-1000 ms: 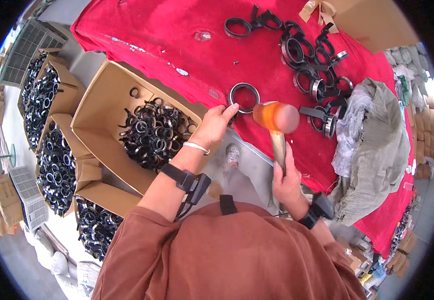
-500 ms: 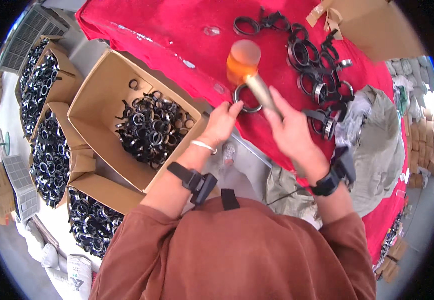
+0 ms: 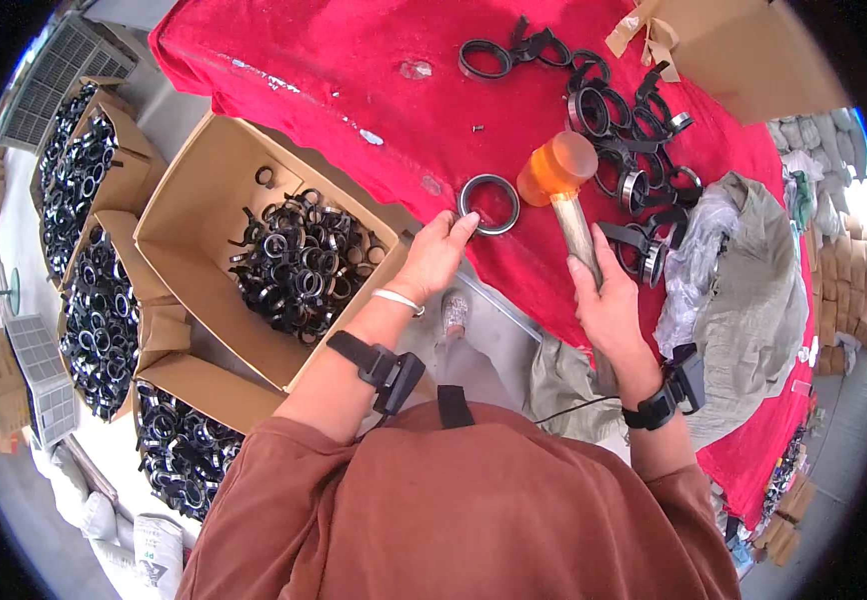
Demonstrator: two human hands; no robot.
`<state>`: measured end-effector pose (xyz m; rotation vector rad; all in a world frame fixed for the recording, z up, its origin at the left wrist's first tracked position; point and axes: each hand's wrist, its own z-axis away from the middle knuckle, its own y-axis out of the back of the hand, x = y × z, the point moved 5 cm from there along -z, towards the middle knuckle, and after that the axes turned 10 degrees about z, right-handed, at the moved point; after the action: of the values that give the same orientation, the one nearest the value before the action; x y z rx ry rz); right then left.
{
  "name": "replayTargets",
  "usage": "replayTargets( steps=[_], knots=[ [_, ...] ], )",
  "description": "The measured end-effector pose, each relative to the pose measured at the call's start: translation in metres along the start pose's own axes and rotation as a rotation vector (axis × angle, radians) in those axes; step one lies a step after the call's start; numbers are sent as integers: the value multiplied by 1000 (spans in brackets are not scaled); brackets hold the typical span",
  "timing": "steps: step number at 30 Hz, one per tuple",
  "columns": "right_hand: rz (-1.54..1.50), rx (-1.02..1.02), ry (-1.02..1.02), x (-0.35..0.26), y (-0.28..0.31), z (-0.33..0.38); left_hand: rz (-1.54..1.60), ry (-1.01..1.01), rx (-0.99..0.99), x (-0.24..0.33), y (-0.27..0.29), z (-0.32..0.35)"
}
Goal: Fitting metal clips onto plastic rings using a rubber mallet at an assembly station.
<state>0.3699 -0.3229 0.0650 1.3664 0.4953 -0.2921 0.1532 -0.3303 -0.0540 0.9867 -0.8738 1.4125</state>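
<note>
Black ring (image 3: 514, 204), smooth and round with a shiny metallic inner band, lies on creased red cloth (image 3: 354, 60), near the cloth's edge. The left hand (image 3: 434, 256) grasps this ring at its near left side, one fingertip over the rim. Just right of the ring, the right hand (image 3: 610, 305) has its fingers wrapped around the pale wooden handle of a mallet (image 3: 556, 172), whose cylindrical head is glossy, translucent amber. Farther right of the ring sit more black clamps (image 3: 635, 189), then crinkled clear plastic (image 3: 692, 275) and coarse grey-green fabric (image 3: 764, 325). Left of the ring stands an open cardboard box (image 3: 186, 215) piled with similar rings (image 3: 306, 280). Well left of the ring and nearer the person, a white sack (image 3: 159, 548) carries dark printing.
</note>
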Motion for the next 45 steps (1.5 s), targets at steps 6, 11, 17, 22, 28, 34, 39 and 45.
replayTargets(
  steps=[6, 11, 17, 22, 28, 34, 39, 45],
  knots=[
    [-125, -174, -162, 24, -25, -6, 0, -1, -40, 7, -1, -1],
    [-423, -53, -230, -3, -9, -10, 427, 54, -43, 1, -8, -3],
    [-488, 346, 116, -41, 35, 51, 516, 199, -5, -11, 1, -1],
    [-135, 183, 106, 8, -48, 65, 631, 138, -11, -7, -14, -6],
    [-523, 112, -69, -2, -29, 72, 652, 144, 10, -10, -6, -5],
    [-124, 157, 118, 15, -56, 62, 656, 148, -21, -7, -10, -11],
    [-186, -117, -97, -3, -25, 65, 564, 121, -38, -10, -6, 0],
    [-332, -101, 45, -61, 20, 22, 38, 62, -7, 5, 2, -7]
  ],
)
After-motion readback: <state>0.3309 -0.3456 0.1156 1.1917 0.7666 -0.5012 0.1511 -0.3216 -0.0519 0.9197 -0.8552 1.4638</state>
